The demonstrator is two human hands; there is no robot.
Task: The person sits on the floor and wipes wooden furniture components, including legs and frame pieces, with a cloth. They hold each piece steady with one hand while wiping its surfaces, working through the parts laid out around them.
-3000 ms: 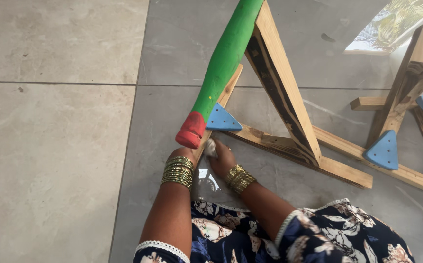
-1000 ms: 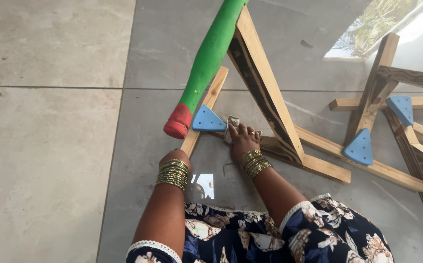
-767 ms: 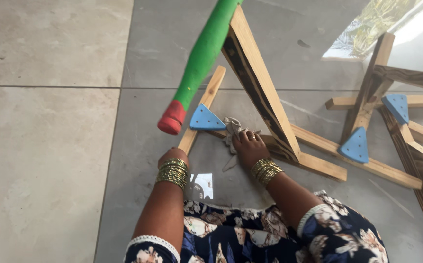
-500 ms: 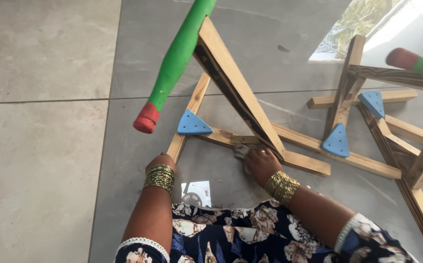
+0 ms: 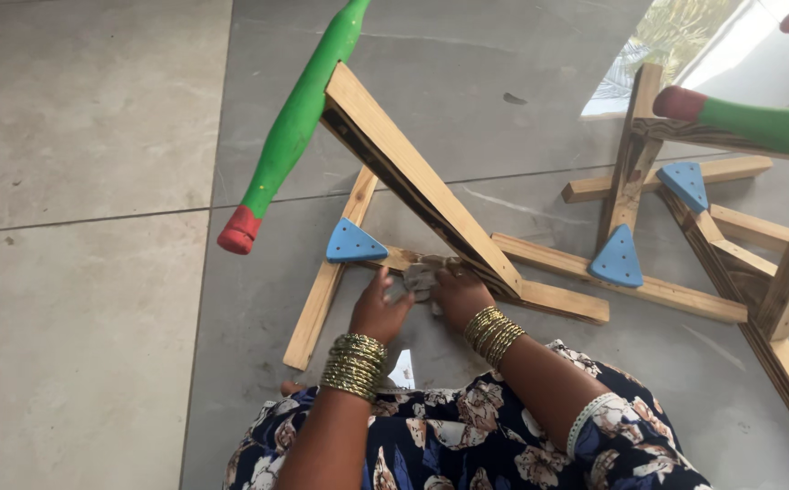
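floor (image 5: 86, 299): grey tiles with thin grout lines; we sit on it, and everything here rests on it.
club (image 5: 296, 127): green with a red tip, slanting down to the left from the top of the frame; the tip hangs clear of the floor.
frame (image 5: 421, 181): bare wood, its long sloping beam running from the club down to the right, its base rails flat on the floor.
gusset (image 5: 353, 243): blue triangle at the left corner of the base, just left of our hands.
left hand (image 5: 378, 310): fingers curled, reaching up to the rag from below left; gold bangles on the wrist. we cannot tell whether it grips the rag or only touches it.
rag (image 5: 421, 277): small, grey, crumpled, pressed on the base rail under the sloping beam, between our two hands.
right hand (image 5: 460, 295): closed over the right side of the rag, against the rail; bangles here too.
second frame (image 5: 730, 245): same build, to the right, well apart from our hands, with two blue triangles and another green club.
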